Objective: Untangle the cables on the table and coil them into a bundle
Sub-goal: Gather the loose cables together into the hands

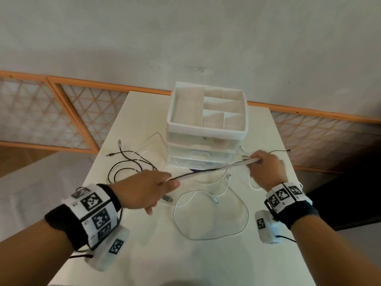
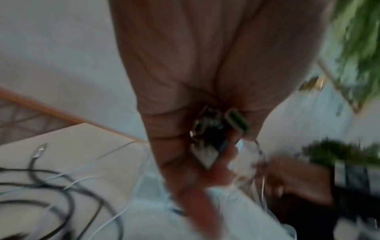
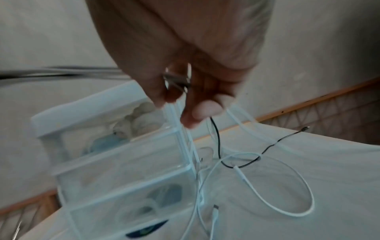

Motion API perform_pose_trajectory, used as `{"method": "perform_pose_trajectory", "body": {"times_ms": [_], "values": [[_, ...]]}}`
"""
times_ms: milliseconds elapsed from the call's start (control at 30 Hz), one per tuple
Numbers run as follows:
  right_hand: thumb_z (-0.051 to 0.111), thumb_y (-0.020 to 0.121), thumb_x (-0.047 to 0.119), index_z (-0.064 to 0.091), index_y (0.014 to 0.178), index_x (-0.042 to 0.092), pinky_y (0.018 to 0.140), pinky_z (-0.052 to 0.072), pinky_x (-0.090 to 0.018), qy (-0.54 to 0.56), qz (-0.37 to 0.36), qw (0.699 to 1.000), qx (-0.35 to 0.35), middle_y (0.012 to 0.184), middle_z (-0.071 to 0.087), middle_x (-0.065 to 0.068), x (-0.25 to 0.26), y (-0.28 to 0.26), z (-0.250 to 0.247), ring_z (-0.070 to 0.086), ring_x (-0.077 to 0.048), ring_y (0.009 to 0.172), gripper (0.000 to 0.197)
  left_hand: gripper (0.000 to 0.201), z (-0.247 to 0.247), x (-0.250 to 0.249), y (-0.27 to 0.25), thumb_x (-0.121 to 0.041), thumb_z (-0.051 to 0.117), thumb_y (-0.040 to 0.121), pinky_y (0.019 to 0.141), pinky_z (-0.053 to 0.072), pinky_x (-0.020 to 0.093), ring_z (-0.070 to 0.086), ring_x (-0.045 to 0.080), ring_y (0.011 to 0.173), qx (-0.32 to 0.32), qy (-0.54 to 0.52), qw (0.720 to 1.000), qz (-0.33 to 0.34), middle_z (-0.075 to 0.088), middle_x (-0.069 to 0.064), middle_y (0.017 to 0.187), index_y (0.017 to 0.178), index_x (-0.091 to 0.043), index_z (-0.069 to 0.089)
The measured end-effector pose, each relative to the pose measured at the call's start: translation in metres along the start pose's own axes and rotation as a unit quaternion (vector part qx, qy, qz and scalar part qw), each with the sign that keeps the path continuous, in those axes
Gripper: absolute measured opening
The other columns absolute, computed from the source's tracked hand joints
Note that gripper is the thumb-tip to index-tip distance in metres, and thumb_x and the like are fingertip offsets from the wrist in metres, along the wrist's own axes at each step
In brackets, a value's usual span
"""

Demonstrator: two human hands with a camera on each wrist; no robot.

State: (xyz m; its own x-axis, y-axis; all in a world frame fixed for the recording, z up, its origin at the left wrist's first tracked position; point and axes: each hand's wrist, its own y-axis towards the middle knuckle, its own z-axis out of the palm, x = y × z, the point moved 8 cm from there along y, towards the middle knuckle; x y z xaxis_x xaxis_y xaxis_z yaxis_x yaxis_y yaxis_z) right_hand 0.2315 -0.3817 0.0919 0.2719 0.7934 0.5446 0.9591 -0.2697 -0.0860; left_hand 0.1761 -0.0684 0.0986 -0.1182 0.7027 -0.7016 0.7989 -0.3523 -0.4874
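Black and white cables stretch taut in the air between my two hands as a bunch of strands. My left hand grips one end of the bunch above the table's middle; my right hand grips the other end beside the drawer unit. Black cable loops lie on the table at the left, also seen in the left wrist view as dark loops. A large white cable loop lies in front of me. White cable loops and a thin black cable hang from my right hand.
A white plastic drawer unit with a divided tray on top stands at the back middle of the white table. The table's far edge meets a wood-framed lattice panel. A USB plug lies below my left hand.
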Motion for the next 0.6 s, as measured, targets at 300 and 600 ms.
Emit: {"method": "perform_pose_trajectory", "body": {"times_ms": [300, 600], "values": [[0.068, 0.069, 0.048, 0.038, 0.127, 0.04, 0.09, 0.05, -0.04, -0.006, -0.166, 0.981, 0.101, 0.11, 0.062, 0.013, -0.014, -0.092, 0.106, 0.066, -0.015, 0.088, 0.066, 0.042, 0.014, 0.065, 0.016, -0.042, 0.047, 0.1, 0.043, 0.028, 0.026, 0.034, 0.02, 0.046, -0.217, -0.194, 0.95, -0.109, 0.038, 0.003, 0.058, 0.069, -0.015, 0.04], [0.049, 0.084, 0.058, 0.058, 0.104, 0.054, 0.084, 0.054, -0.032, -0.021, -0.168, 0.972, 0.163, 0.097, 0.075, 0.014, -0.028, -0.09, 0.117, 0.069, -0.012, 0.089, 0.022, 0.035, 0.024, 0.049, 0.006, -0.03, 0.054, 0.1, 0.036, 0.024, 0.019, 0.04, 0.012, 0.046, -0.237, -0.379, 0.888, -0.108, 0.043, -0.001, 0.054, 0.07, -0.013, 0.045]]}}
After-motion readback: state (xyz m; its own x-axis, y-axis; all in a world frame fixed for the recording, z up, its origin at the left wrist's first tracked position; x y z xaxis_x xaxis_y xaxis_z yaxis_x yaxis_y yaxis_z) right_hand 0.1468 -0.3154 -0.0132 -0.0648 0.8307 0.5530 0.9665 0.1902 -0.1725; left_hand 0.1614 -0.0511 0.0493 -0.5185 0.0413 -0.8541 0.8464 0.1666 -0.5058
